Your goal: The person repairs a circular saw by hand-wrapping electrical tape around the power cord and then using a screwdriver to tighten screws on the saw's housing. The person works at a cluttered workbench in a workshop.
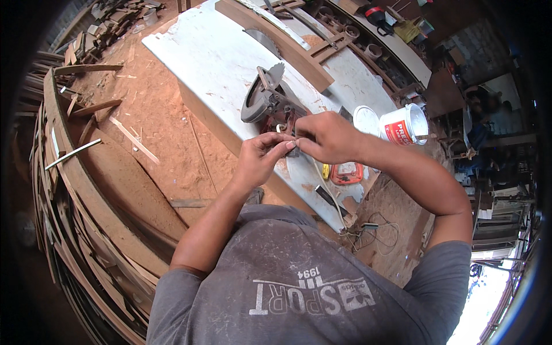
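Note:
My left hand (267, 155) and my right hand (325, 135) meet just in front of a dusty circular saw (260, 103) on a white worktable (190, 49). Both have thumbs and fingers pinched together at a small part, too hidden to name. A pale cord (321, 178) runs from near my fingers down the board, past a black bar-shaped object (328, 198). A yellow object (325, 171) and an orange-rimmed container (347, 173) lie right of the cord.
Curved wooden strips (75, 172) are stacked at left, and scrap wood (86, 43) at upper left. Behind the saw lie a timber (310, 69) and a toothed blade (261, 40). A white bucket (402, 125) stands at right. Cables (376, 227) trail below the table's near end.

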A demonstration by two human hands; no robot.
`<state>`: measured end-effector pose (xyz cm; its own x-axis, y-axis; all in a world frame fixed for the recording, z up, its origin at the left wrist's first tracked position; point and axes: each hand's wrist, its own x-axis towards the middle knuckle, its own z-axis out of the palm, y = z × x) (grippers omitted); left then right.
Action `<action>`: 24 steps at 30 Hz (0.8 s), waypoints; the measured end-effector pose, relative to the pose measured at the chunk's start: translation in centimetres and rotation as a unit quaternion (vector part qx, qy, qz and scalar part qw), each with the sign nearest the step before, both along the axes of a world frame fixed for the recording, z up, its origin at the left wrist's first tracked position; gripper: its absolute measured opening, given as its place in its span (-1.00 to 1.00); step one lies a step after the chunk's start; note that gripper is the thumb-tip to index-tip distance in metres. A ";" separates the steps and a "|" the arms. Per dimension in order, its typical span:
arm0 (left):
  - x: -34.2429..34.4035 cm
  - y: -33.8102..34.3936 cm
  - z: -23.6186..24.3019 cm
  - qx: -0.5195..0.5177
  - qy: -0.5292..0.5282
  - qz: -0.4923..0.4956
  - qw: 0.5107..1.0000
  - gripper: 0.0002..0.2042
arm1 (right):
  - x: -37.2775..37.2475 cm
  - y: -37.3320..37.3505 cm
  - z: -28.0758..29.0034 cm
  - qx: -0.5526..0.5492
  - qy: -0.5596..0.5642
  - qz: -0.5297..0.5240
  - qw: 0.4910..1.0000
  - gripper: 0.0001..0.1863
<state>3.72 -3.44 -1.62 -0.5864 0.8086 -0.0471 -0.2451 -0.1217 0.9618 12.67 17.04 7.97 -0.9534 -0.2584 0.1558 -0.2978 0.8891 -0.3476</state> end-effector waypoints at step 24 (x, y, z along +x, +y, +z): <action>0.2 -0.6 -0.5 -0.019 0.099 -0.007 0.995 -0.78 | 1.5 -1.5 0.8 -0.148 -0.184 -0.167 0.957 -0.76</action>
<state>3.91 -4.02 -2.08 -0.5756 0.8169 0.0367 -0.0522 -0.0815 0.9953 14.22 15.56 8.78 -0.9794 0.0738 -0.1880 0.1773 0.7596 -0.6257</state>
